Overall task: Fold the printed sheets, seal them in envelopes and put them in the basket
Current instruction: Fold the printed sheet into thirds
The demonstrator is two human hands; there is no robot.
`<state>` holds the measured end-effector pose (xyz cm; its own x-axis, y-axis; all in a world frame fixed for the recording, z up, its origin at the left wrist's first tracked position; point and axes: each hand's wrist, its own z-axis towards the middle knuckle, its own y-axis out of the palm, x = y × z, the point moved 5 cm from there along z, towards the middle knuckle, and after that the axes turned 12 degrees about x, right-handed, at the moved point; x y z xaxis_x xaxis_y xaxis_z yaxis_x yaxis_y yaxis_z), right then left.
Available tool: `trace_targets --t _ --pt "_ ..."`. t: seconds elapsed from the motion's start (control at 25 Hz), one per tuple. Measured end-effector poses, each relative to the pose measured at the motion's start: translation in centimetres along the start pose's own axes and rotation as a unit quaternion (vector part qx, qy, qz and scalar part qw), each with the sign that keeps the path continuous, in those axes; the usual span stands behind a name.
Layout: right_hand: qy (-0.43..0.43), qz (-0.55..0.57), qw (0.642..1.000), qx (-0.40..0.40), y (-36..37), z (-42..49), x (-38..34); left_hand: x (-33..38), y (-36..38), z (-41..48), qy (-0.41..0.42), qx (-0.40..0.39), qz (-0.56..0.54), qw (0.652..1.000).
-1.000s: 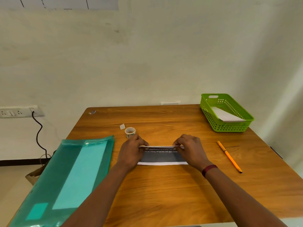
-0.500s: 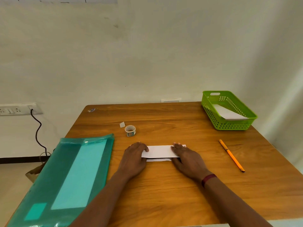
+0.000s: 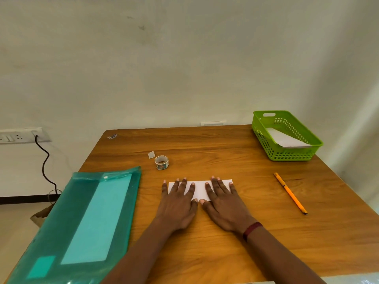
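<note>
Both hands down flat on the folded sheet [image 3: 200, 190], near the middle of the table [image 3: 225, 253]. Left hand [image 3: 178, 203]: fingers straight and spread, pressing the sheet's left half, palm on the wood on the near side. Right hand [image 3: 223, 206]: same pose on the right half, fingertips reaching the far edge. Thumbs almost touch at the sheet's near edge. Neither hand grips anything. Sheet is a narrow white strip, blank side up, lying flat. Basket [image 3: 287, 155] sits at the far right corner, well apart from the hands, with one white envelope [image 3: 285, 140] inside. Pencil [image 3: 290, 192] lies right of the sheet. Tape roll [image 3: 161, 161] and a small paper scrap [image 3: 151, 154] are just beyond the left hand. Green plastic folder [image 3: 82, 222] covers the left edge. Red band [image 3: 251, 230] on the right wrist.
</note>
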<state>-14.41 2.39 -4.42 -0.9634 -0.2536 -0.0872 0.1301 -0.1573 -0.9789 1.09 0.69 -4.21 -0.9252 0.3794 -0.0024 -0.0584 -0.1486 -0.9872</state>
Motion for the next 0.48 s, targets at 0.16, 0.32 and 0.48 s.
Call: trace_targets --t 0.16,0.32,0.48 --pt "-0.040 0.004 0.999 -0.005 0.1 0.4 -1.3 1.3 0.1 -0.1 0.042 0.019 -0.042 0.998" --pt "-0.058 0.023 0.998 0.008 0.5 1.0 -2.5 1.0 0.5 -0.2 0.034 0.013 -0.067 0.997" --pt "-0.046 0.027 0.999 0.011 0.4 0.8 -1.9 0.7 0.8 -0.3 -0.010 0.005 -0.071 0.997"
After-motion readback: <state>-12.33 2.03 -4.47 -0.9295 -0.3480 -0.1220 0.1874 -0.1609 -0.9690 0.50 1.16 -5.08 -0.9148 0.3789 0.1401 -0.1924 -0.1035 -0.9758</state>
